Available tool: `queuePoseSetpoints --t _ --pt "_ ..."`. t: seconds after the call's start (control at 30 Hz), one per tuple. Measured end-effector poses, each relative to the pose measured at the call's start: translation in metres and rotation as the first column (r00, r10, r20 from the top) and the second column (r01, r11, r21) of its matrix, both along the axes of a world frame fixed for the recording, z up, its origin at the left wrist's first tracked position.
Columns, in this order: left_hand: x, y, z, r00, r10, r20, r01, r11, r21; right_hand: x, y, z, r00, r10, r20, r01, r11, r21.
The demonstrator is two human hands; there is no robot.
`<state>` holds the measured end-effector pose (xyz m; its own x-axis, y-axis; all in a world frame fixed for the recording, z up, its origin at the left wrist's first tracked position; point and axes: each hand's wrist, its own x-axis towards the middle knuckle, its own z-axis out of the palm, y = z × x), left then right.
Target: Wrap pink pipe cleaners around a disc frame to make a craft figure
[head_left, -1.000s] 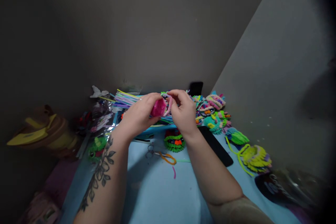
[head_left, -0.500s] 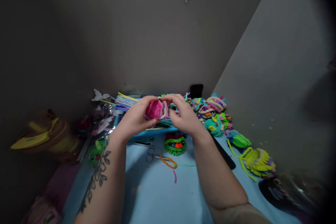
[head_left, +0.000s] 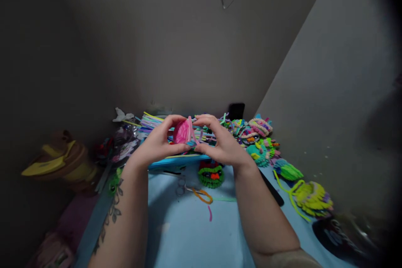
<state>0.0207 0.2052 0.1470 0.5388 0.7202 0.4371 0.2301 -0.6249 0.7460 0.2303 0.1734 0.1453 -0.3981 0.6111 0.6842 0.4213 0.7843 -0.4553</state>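
Above the table's far part, both hands are raised around a pink pipe-cleaner piece (head_left: 181, 132), rounded and made of coiled rows, with a paler pink strip along its right edge. My left hand (head_left: 160, 140) grips its left side, thumb below and fingers above. From the right, my right hand (head_left: 218, 140) curves with thumb and index finger at the pale edge; its exact contact is partly hard to see. Below the hands lies a green pipe-cleaner figure (head_left: 211, 177) with an orange middle. Scissors (head_left: 182, 186) and an orange pipe-cleaner loop (head_left: 203, 196) lie nearer me.
Behind the hands, a blue tray (head_left: 176, 161) holds many loose pipe cleaners (head_left: 150, 121). Several colourful pipe-cleaner figures line the right side, with a yellow one (head_left: 310, 199) nearest. A bottle (head_left: 342, 234) lies at the right edge. A brown and yellow pot (head_left: 63, 163) stands left.
The pink piece has turned, so its pale strip now shows edge-on rather than as a ring. The right hand's thumb has moved down and left to its lower edge. The view has shifted slightly.
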Motion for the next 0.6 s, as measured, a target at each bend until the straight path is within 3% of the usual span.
queuePoseSetpoints --t 0.13,0.2,0.33,0.43,0.6 --pt "0.001 0.000 0.000 1.000 -0.007 0.004 0.007 1.000 0.011 0.000 0.002 0.000 0.997 0.024 -0.070 -0.020 0.998 0.063" --pt "0.002 0.003 -0.002 1.000 0.014 0.024 -0.015 1.000 0.019 -0.003 0.003 -0.001 0.988 -0.031 -0.153 0.047 0.994 0.102" --pt "0.007 0.011 -0.007 0.977 0.159 0.140 -0.172 0.982 0.084 -0.018 0.002 -0.005 0.953 -0.143 -0.269 0.183 0.974 0.133" --pt "0.010 0.015 -0.010 0.944 0.268 0.195 -0.297 0.944 0.142 -0.029 -0.002 -0.006 0.967 -0.058 -0.246 0.094 0.986 0.137" --pt "0.012 0.015 -0.008 0.913 0.340 0.224 -0.374 0.918 0.132 -0.029 -0.007 -0.005 0.954 0.077 -0.289 -0.054 0.995 0.088"
